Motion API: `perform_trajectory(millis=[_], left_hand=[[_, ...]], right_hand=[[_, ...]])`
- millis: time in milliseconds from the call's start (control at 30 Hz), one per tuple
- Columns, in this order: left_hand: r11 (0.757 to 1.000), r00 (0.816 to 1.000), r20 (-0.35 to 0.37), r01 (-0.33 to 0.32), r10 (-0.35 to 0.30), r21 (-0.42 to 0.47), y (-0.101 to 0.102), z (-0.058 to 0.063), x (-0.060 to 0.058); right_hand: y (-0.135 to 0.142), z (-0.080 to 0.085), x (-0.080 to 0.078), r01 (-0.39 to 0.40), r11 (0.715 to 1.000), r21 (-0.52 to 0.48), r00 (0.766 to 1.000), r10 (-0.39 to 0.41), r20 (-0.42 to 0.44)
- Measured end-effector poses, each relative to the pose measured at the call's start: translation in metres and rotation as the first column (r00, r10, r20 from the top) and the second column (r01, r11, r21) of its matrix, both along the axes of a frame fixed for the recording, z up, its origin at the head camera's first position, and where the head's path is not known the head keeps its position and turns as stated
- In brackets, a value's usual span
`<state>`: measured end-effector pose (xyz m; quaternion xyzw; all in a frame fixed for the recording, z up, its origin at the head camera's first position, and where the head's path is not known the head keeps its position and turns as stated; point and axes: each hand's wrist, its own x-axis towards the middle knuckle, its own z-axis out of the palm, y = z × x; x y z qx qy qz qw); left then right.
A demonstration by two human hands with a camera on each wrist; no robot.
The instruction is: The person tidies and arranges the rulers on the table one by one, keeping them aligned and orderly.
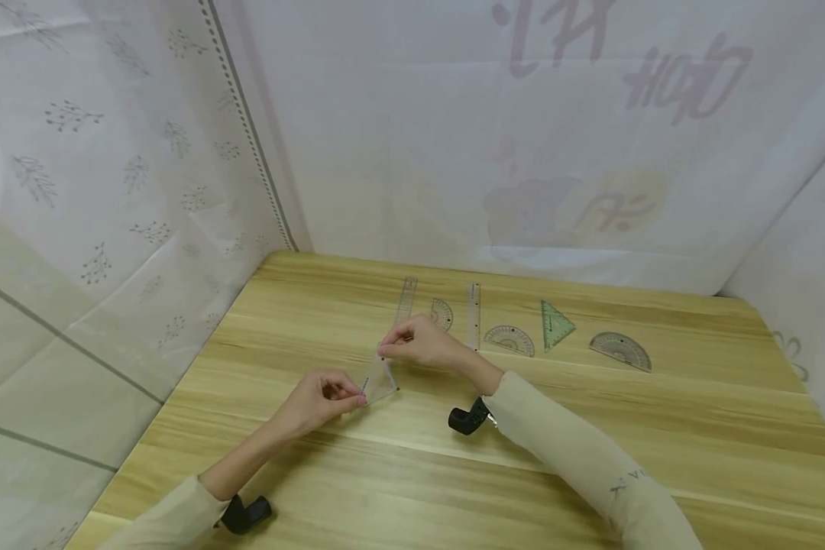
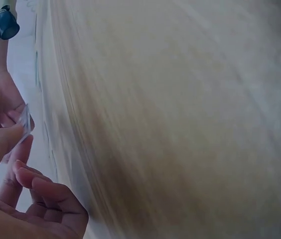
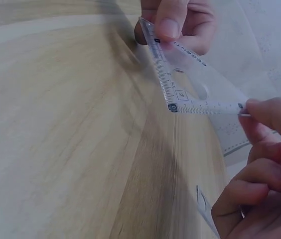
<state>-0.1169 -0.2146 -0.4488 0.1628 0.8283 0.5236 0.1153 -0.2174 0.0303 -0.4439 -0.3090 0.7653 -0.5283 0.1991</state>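
Note:
Both hands hold a clear plastic set square (image 3: 193, 84) by two of its corners, raised above the wooden table. My left hand (image 1: 319, 401) pinches the near-left corner between thumb and fingers. At the far corner, my right hand (image 1: 426, 344) pinches with thumb and index finger, its other fingers curled in. Printed scales and a cut-out show on the set square in the right wrist view. From the left wrist view, the set square (image 2: 26, 124) appears almost edge-on between the hands.
Behind the hands lie a clear ruler (image 1: 406, 298), a small protractor (image 1: 442, 313), a second ruler (image 1: 473, 317), another protractor (image 1: 510, 339), a green set square (image 1: 555, 325) and a larger protractor (image 1: 621, 350). Hanging cloth (image 1: 412, 153) borders the wooden table (image 1: 385, 473).

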Motion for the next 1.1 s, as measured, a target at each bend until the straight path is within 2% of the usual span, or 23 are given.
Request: perform_trajectory(millis=[200,400,733,1100], left_hand=[[0.993,0.999,0.028,-0.043,0.046,-0.108,-0.003,0.003,-0.001],[0.979,0.991,0.057,-0.108,0.119,-0.174,-0.006,0.003,-0.004],[0.953,0.983,0.020,-0.171,0.182,-0.252,-0.007,0.004,-0.006],[0.935,0.978,-0.021,-0.203,0.205,-0.291,-0.009,0.002,-0.007]], right_hand=[[-0.010,-0.001,-0.005,0.019,0.999,0.051,1.000,-0.018,-0.020],[-0.019,-0.006,-0.009,0.050,0.995,0.083,0.998,-0.047,-0.033],[-0.033,-0.015,-0.013,0.055,0.994,0.093,0.996,-0.049,-0.070],[-0.042,-0.018,-0.014,0.055,0.986,0.154,0.982,-0.026,-0.184]])
